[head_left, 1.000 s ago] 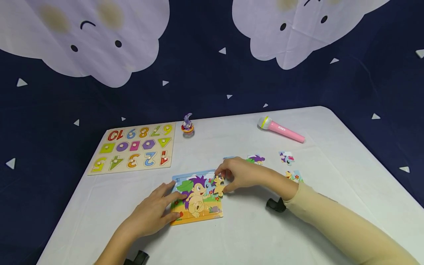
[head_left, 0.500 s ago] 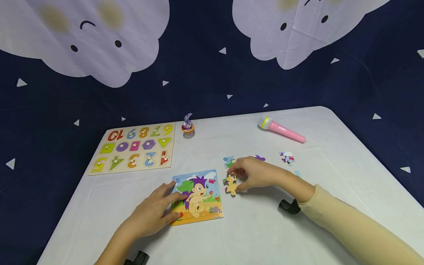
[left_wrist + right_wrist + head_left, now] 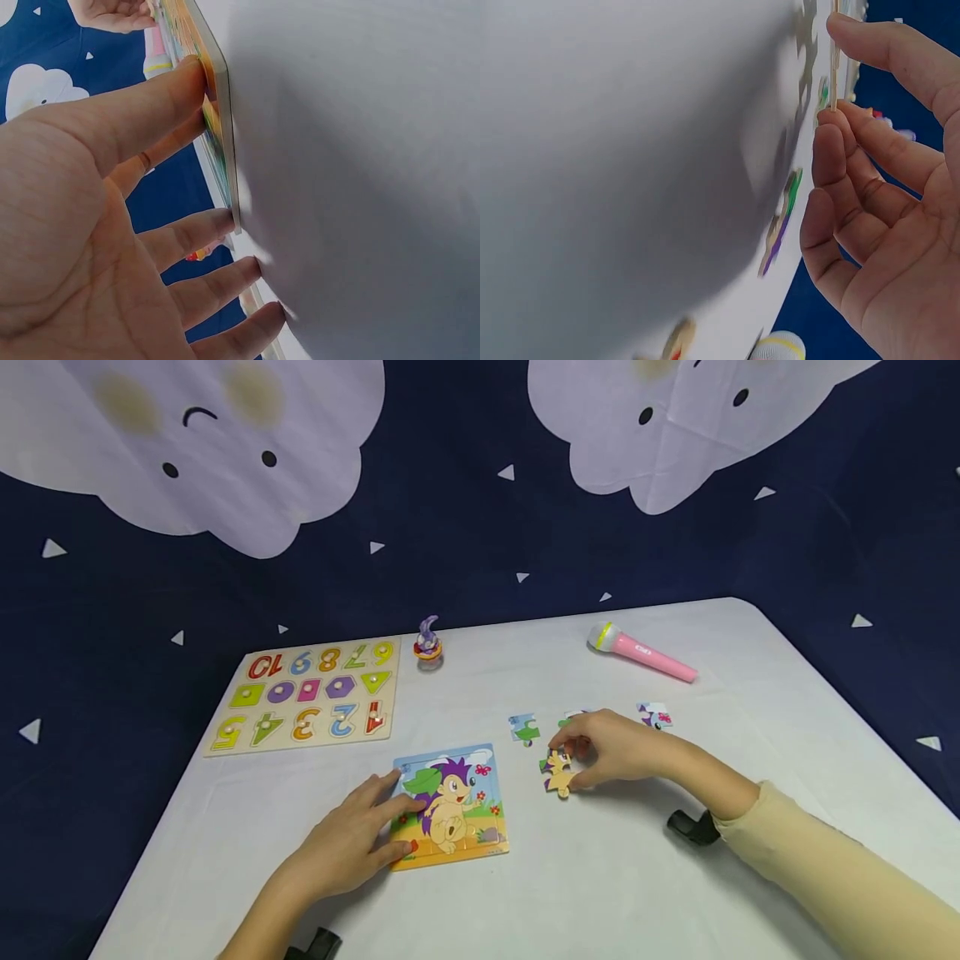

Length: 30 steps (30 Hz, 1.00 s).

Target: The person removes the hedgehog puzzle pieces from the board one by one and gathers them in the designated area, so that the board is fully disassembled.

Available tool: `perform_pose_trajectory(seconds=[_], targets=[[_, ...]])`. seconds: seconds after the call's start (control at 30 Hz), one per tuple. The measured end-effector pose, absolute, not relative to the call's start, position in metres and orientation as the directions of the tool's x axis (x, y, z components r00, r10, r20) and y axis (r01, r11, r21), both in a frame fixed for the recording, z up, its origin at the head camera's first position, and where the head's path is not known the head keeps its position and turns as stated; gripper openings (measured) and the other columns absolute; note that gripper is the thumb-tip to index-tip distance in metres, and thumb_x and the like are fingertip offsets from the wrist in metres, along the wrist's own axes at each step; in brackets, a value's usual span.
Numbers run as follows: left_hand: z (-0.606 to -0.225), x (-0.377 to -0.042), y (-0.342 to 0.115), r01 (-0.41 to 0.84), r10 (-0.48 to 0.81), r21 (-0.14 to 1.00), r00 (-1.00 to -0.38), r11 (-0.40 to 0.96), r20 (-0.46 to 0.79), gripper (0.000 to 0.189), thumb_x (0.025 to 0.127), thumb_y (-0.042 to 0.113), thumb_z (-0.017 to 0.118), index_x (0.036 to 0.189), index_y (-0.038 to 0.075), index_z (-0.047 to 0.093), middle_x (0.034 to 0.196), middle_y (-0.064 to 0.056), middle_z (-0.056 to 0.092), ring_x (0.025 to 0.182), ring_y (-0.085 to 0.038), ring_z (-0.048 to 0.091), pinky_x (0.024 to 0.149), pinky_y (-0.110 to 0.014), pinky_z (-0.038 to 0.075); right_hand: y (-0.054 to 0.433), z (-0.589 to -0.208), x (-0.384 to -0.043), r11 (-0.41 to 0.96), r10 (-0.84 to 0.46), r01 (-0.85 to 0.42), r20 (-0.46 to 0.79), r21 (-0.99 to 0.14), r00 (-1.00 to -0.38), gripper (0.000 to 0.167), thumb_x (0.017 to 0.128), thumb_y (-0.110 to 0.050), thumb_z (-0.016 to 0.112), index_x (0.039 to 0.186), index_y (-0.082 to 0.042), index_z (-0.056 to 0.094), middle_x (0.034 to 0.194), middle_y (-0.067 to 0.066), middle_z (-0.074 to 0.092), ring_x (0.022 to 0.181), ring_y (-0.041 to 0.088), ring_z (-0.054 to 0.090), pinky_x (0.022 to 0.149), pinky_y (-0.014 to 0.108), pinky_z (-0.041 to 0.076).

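A square hedgehog puzzle board point(image 3: 468, 850) lies on the white table in the head view. My left hand point(image 3: 347, 835) rests at its left side with extended fingers; thumb and index lie on the picture. In the left wrist view, the fingertips point(image 3: 196, 71) touch the board's edge. Right of the board, my right hand point(image 3: 626, 747) pinches a jigsaw piece point(image 3: 559, 777) with yellow and purple print between thumb and fingers. The right wrist view shows that piece edge-on, as a thin pale strip point(image 3: 835, 82) held off the table.
Loose jigsaw pieces, one with a green leaf point(image 3: 523, 727) and one with a butterfly point(image 3: 657, 716), lie around the right hand. A wooden number board point(image 3: 300, 693) is at back left, a small purple-topped toy point(image 3: 427, 643) beside it, and a pink toy microphone point(image 3: 645, 653) at back right.
My right hand has drawn the jigsaw piece from over the puzzle board's right side to the table on its right. My left hand stays on the board.
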<state>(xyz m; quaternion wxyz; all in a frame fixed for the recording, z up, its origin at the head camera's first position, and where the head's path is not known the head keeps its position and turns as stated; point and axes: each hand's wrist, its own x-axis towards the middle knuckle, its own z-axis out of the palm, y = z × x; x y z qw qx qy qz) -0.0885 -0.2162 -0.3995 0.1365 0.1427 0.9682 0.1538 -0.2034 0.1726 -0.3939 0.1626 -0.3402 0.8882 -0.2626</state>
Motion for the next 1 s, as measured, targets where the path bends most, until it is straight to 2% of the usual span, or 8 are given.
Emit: perform_pose_trajectory(seconds=[0.43,1.0], targets=[[-0.399,-0.088,-0.215,0.237,0.316,0.325,-0.924,0.915,-0.216,0.05,0.093,0.036,0.084,0.141,0.035,0.069,0.173,-0.012,0.04,0.159,-0.049,0.036,0.118,-0.076,0.04,0.208,-0.388,-0.2,0.685,-0.606,-0.424,-0.142,-0.592,-0.783,0.051,0.08,-0.024,0.095,0.125,-0.009,0.078,0.1,-0.003,0.071,0.093,0.013,0.062,0.081,0.026,0.056],[-0.4,-0.088,-0.216,0.233,0.313,0.322,-0.923,0.917,-0.224,0.049,0.094,0.037,0.083,0.14,0.036,0.068,0.173,-0.012,0.039,0.159,-0.05,0.035,0.119,-0.076,0.038,0.218,-0.392,-0.201,0.703,-0.606,-0.453,-0.128,-0.549,-0.785,0.048,0.08,-0.022,0.095,0.123,-0.01,0.077,0.105,-0.006,0.073,0.094,0.01,0.063,0.085,0.028,0.058]])
